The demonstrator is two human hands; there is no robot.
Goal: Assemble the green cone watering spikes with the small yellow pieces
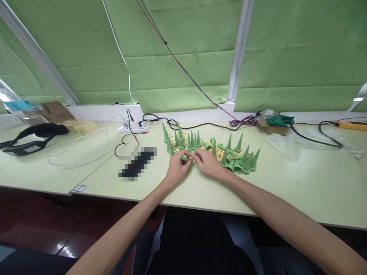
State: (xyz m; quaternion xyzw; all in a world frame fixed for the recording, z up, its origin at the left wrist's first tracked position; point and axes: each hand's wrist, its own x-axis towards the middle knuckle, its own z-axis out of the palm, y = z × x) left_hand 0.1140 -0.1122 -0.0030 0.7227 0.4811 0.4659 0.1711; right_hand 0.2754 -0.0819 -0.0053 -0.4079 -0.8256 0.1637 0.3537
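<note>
My left hand (177, 167) is closed around a green plastic spike (185, 158), partly hidden by its fingers. Fingertips of my right hand (208, 163) are pinched together at the end of that spike, against my left fingers. Whatever small part they hold is too hidden to name. Around both hands are several green cone-shaped spikes, some upright like the one at the right (246, 156), others lying down with their round hollow ends showing, such as this cap end (237, 166). Small yellow pieces (220, 154) lie heaped among them, just beyond my right hand.
A pixelated dark object (137, 163) lies left of my hands. Farther left are a black headset (34, 139) and small yellow boxes (82, 126). A white power strip (133, 129) and black cable (197, 125) run along the back. Plastic bags (283, 145) and a small carton (272, 128) sit right.
</note>
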